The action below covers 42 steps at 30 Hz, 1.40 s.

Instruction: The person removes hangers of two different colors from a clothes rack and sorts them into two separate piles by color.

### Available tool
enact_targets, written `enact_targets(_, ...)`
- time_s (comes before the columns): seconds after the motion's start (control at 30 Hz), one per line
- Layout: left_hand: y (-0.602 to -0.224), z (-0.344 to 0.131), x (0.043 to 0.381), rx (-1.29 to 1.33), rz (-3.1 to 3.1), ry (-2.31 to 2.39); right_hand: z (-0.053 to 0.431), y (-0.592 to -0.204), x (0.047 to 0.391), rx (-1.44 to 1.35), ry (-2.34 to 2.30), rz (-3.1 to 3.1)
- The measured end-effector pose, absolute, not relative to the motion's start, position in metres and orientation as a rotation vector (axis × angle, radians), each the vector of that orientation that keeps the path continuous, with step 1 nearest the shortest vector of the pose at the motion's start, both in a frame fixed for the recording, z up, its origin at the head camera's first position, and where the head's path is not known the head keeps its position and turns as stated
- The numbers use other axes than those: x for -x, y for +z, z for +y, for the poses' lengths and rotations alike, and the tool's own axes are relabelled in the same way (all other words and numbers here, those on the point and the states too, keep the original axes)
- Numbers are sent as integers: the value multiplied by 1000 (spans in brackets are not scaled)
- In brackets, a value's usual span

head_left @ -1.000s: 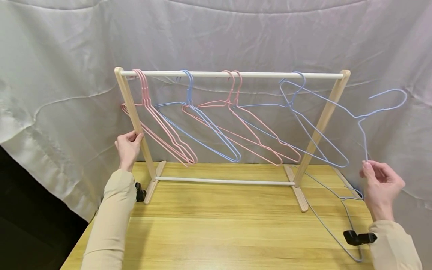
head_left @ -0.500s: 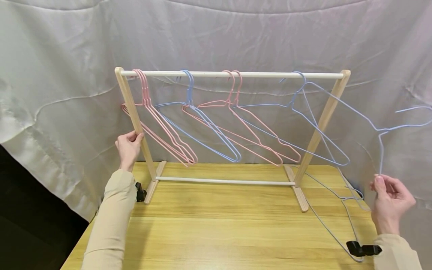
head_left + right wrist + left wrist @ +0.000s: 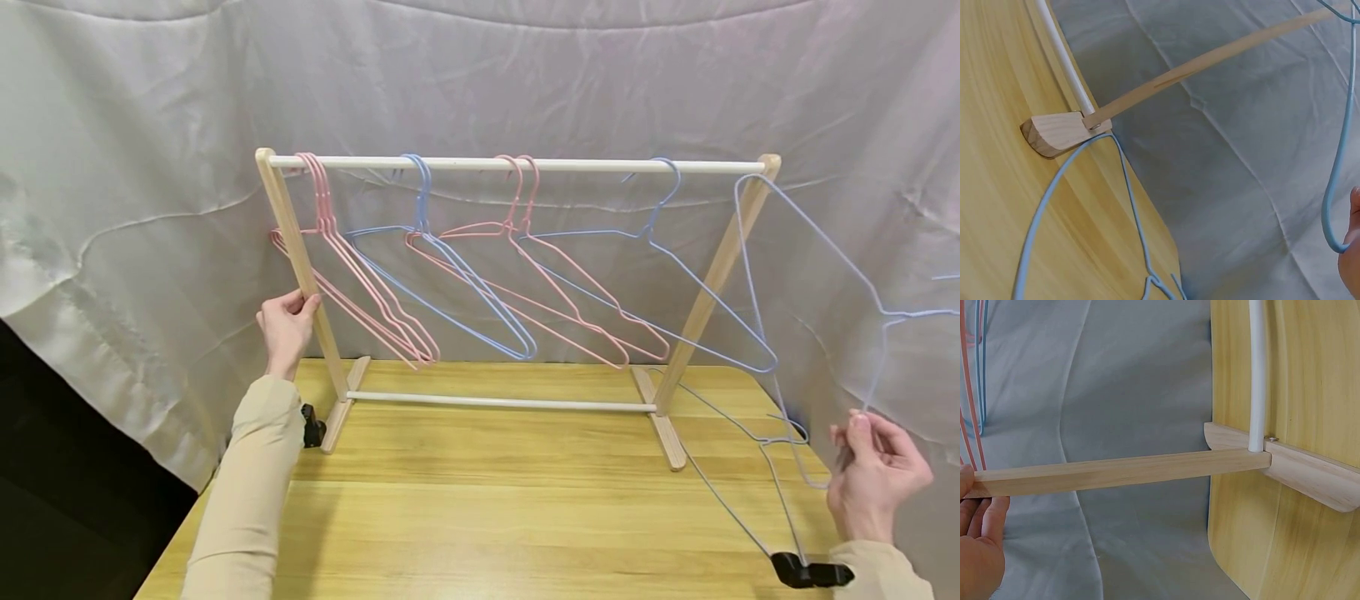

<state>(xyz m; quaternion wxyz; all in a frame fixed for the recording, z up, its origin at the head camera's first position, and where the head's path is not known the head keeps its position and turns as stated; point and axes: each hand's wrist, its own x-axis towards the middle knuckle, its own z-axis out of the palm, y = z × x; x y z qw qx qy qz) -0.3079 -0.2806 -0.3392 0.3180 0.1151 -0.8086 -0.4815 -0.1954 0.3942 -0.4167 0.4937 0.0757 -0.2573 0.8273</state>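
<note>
My left hand grips the left wooden post of a small clothes rack, thumb and fingers on either side of it. The left wrist view shows the fingers against the wood. Off the rack's right side, my right hand pinches a blue wire hanger by one end. This hanger is tilted, its hook pointing right and cut off by the frame edge. In the right wrist view its blue wire curves down to the hand. Another blue hanger lies flat on the table below.
From the rack's white top rail hang pink hangers at the left, two blue hangers, two pink hangers and one blue hanger. The rack's feet stand on the wooden table. A grey curtain hangs behind.
My right hand has moved right and down with the blue hanger, drawing it away from the hanging blue one. My left hand has stayed on the post.
</note>
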Motion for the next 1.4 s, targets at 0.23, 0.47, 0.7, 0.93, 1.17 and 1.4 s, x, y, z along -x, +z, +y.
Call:
enact_targets(0.23, -339, -280, 309, -307, -2125, -1271, 403, -424, 188, -61, 2057, -549)
enact_targets(0.47, -339, -281, 309, -305, -2116, -1247, 411, -437, 184, 64, 2051, -641)
enact_targets(0.7, -339, -281, 308, -304, -2113, -1239, 416, -458, 178, 274, 1962, -966)
enact_targets(0.93, -339, -281, 308, -299, -2115, -1240, 421, -478, 171, 534, 1963, -1211)
enact_targets(1.17, -339, -281, 308, -299, -2113, -1237, 423, -492, 165, 651, 1887, -1425)
enact_targets(1.4, -340, -280, 309, -309, -2105, -1243, 425, -502, 163, 773, 1813, -1626)
